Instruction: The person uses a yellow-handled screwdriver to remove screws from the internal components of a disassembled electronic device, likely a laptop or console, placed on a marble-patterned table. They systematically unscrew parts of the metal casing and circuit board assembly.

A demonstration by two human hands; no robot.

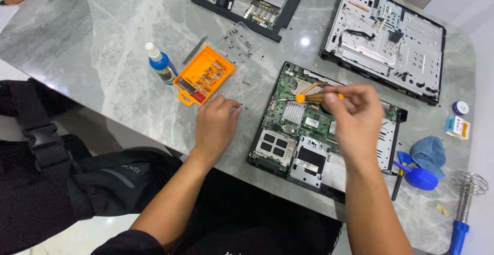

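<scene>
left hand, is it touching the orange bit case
Apart. The head view shows bare marble table between the left hand and the orange bit case; its fingertips rest on the tabletop.

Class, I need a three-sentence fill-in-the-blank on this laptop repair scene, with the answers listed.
1. The right hand holds a slim orange-handled ____ over the green laptop motherboard.
2. The left hand rests on the grey ____ table.
3. The open screwdriver-bit case is ____ in colour.

Answers: screwdriver; marble; orange

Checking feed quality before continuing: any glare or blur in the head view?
Head view: a small bright glare spot on the marble table; the right hand holding the screwdriver looks slightly motion-blurred; the left hand and circuit board are sharp, evenly lit.
</scene>
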